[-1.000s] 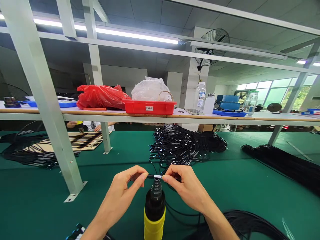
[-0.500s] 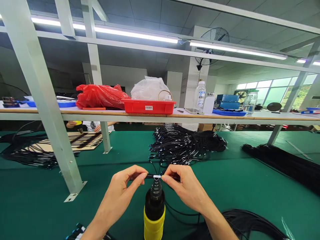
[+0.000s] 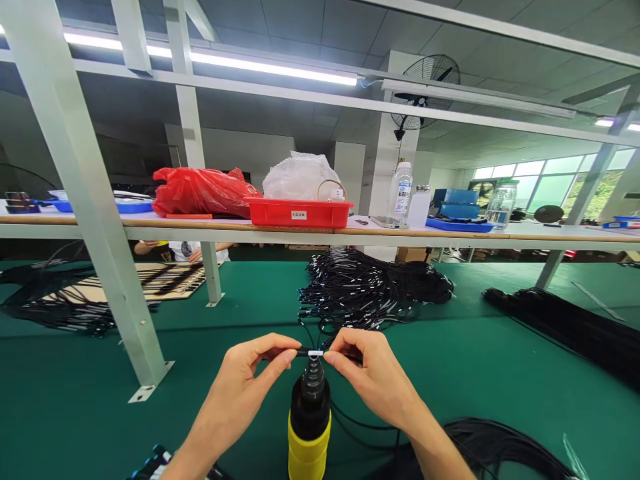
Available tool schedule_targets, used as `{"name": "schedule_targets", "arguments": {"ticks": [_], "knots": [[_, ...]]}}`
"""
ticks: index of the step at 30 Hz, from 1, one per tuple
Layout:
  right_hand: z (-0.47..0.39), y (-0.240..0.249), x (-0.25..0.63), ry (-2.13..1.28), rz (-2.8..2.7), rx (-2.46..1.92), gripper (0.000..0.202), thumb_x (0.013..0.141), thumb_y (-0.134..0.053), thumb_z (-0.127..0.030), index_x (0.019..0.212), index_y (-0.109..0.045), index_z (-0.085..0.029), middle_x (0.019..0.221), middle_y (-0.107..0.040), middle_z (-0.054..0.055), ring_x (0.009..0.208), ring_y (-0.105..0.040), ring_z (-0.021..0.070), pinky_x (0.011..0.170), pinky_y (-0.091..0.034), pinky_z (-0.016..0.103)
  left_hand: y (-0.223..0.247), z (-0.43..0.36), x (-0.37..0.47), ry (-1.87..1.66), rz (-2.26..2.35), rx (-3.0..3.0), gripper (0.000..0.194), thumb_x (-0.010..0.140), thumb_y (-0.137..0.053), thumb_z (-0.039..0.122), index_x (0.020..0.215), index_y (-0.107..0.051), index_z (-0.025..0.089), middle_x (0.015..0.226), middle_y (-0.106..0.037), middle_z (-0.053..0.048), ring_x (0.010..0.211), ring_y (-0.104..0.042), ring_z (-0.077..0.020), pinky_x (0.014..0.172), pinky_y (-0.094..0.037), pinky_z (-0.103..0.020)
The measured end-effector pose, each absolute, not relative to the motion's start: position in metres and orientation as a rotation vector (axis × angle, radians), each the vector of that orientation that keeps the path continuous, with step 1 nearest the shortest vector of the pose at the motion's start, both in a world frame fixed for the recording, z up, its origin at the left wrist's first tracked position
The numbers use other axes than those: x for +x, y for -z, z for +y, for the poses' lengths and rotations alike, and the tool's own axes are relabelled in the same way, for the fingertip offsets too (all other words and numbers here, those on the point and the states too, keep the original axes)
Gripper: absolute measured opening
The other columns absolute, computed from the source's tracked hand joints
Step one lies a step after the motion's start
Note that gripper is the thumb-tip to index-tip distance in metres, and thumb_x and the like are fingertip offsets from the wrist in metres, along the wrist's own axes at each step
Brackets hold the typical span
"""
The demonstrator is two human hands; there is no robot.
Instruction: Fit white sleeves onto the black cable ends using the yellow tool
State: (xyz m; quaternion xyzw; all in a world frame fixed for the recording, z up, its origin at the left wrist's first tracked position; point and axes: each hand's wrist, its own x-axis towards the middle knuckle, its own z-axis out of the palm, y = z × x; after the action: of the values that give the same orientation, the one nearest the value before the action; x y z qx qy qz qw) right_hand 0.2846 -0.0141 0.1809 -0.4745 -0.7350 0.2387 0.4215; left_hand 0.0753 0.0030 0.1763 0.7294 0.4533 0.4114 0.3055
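Note:
Between my two hands a black cable (image 3: 302,352) is stretched level, with a white label sleeve (image 3: 315,353) around it. My left hand (image 3: 249,377) pinches the cable left of the sleeve. On the other side, my right hand (image 3: 369,373) pinches it just right of the sleeve. Directly below stands a yellow and black heat gun (image 3: 309,433), its coiled metal nozzle (image 3: 313,377) pointing up at the sleeve. Whether nozzle and sleeve touch I cannot tell.
A heap of black cables (image 3: 365,287) lies behind my hands, with more cable bundles (image 3: 565,327) at right and lower right (image 3: 500,443). A metal post (image 3: 100,200) rises at left. The shelf (image 3: 225,230) bears a red bin (image 3: 300,213). Another person's hands (image 3: 195,255) show beyond.
My left thumb and fingers have shifted slightly on the cable. The sleeve stays over the nozzle, and my right hand is nearly still.

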Motion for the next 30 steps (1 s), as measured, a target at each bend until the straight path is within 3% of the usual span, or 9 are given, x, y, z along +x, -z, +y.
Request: {"name": "schedule_targets", "arguments": {"ticks": [4, 18, 23, 26, 30], "knots": [[-0.0124, -0.1805, 0.2844, -0.596, -1.835, -1.188, 0.018, 0.087, -0.058, -0.02, 0.069, -0.061, -0.017, 0.063, -0.056, -0.004, 0.059, -0.047, 0.0097, 0.053, -0.032, 0.02, -0.175, 0.0053, 0.0744, -1.088, 1.243, 1.957, 0.022, 0.087, -0.06, 0.043, 0.097, -0.072, 0.028, 0.099, -0.074, 0.0, 0.093, -0.065, -0.0216, 0.08, -0.049, -0.029], [-0.0068, -0.1762, 0.2853, -0.556, -1.829, -1.184, 0.014, 0.084, -0.061, -0.016, 0.07, -0.06, -0.018, 0.064, -0.055, -0.005, 0.061, -0.049, 0.0103, 0.054, -0.033, 0.02, -0.176, 0.0029, 0.0773, -1.174, 1.167, 2.076, 0.016, 0.087, -0.059, 0.03, 0.09, -0.074, 0.028, 0.091, -0.071, 0.001, 0.086, -0.066, -0.017, 0.075, -0.049, -0.024], [-0.0066, -0.1744, 0.2863, -0.564, -1.818, -1.208, 0.014, 0.085, -0.061, -0.02, 0.071, -0.061, -0.018, 0.065, -0.056, -0.004, 0.062, -0.048, 0.0106, 0.055, -0.032, 0.021, -0.1775, 0.0022, 0.0775, -1.136, 1.227, 2.108, 0.016, 0.088, -0.057, 0.032, 0.091, -0.072, 0.028, 0.092, -0.07, 0.002, 0.085, -0.065, -0.0166, 0.07, -0.046, -0.023], [-0.0083, -0.1748, 0.2864, -0.612, -1.824, -1.226, 0.022, 0.089, -0.058, -0.025, 0.069, -0.062, -0.017, 0.062, -0.056, -0.004, 0.059, -0.044, 0.0099, 0.053, -0.029, 0.021, -0.1778, 0.0, 0.0773, -1.068, 1.296, 2.147, 0.022, 0.092, -0.052, 0.04, 0.09, -0.069, 0.027, 0.085, -0.069, 0.003, 0.078, -0.061, -0.0162, 0.065, -0.043, -0.023], [-0.0119, -0.1744, 0.2853, -0.705, -1.866, -1.202, 0.029, 0.092, -0.053, -0.029, 0.068, -0.064, -0.017, 0.058, -0.051, -0.005, 0.055, -0.039, 0.0094, 0.051, -0.026, 0.023, -0.1757, -0.0037, 0.0785, -1.101, 1.367, 2.155, 0.044, 0.096, -0.042, 0.049, 0.066, -0.058, 0.021, 0.062, -0.055, 0.004, 0.059, -0.048, -0.0141, 0.056, -0.035, -0.024]]}}
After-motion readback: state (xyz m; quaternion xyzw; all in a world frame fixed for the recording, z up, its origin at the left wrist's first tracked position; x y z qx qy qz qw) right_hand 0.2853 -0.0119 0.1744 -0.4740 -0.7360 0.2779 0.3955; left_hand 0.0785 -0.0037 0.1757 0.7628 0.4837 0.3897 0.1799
